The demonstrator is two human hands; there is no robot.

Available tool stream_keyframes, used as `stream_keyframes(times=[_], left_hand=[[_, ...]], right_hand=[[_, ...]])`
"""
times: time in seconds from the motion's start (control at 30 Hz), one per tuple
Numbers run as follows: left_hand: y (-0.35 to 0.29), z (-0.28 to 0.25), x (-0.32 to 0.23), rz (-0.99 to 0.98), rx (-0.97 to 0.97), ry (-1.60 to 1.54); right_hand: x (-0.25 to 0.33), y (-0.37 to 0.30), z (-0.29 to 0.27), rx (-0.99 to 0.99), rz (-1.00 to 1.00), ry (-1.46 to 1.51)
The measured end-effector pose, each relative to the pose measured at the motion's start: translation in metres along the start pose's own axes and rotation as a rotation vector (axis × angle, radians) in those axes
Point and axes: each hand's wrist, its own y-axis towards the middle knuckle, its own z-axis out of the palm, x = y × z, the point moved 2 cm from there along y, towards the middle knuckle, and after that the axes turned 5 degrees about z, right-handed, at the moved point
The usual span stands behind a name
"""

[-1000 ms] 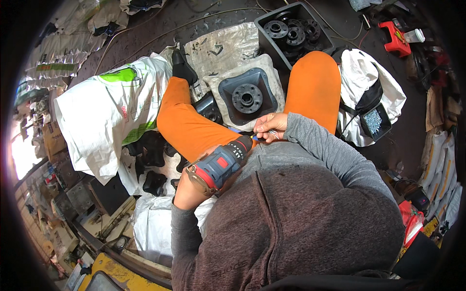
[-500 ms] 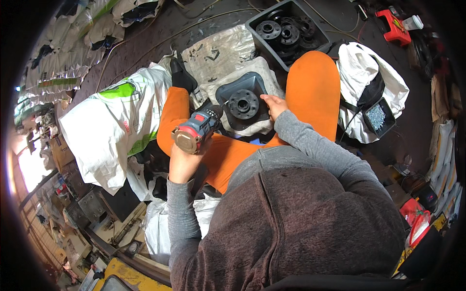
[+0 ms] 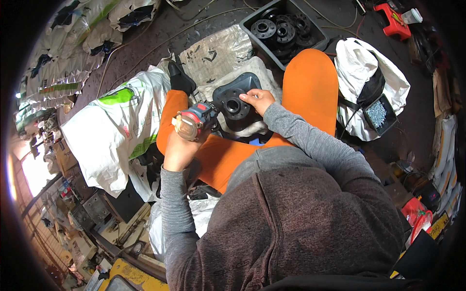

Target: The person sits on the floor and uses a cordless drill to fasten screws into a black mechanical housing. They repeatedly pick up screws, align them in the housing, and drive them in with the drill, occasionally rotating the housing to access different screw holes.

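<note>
Wrapped round the grip of a red-and-grey cordless drill (image 3: 195, 119) is my left hand (image 3: 178, 151). The drill's front end reaches the left side of a round black metal flange (image 3: 234, 107) with a raised hub and a ring of holes. That flange sits over a dark grey square tray (image 3: 247, 81) between my legs. At the flange's right side, my right hand (image 3: 261, 100) has its thumb and fingers pinched together near the hub. Whether they grip a small part or only press on the metal, I cannot make out.
A grey bin (image 3: 257, 43) of similar flanges stands beyond my right knee. To the right, a small black box (image 3: 386, 127) holds many small silvery fasteners beside a white sack (image 3: 357, 63). Another white sack (image 3: 97, 140) lies left. A red case (image 3: 392, 23) is at far right.
My right hand has moved left from the flange's outer edge to over its face, near the hub. The drill's front end now lies closer to the flange.
</note>
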Motion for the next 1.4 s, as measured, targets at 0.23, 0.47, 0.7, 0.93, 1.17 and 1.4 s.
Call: stream_keyframes(times=[0.23,0.47,0.7,0.93,1.17,1.4], left_hand=[[0.010,-0.015,-0.017,-0.296,0.110,-0.194],[0.005,-0.005,-0.002,-0.330,0.074,-0.342],[0.006,-0.006,-0.002,-0.371,0.031,-0.347],[0.004,-0.008,0.000,-0.519,0.086,-0.322],[0.005,-0.004,0.000,-0.418,0.072,-0.289],[0.024,0.004,-0.029,-0.140,0.222,0.238]], right_hand=[[0.002,0.001,0.004,-0.056,0.032,-0.024],[-0.004,0.008,0.003,-0.030,0.079,-0.015],[-0.013,0.014,0.002,-0.038,0.060,-0.032],[-0.011,0.015,0.005,-0.027,0.034,-0.056],[-0.008,0.012,0.004,-0.020,0.023,-0.082],[-0.007,0.015,-0.011,-0.116,0.011,-0.406]])
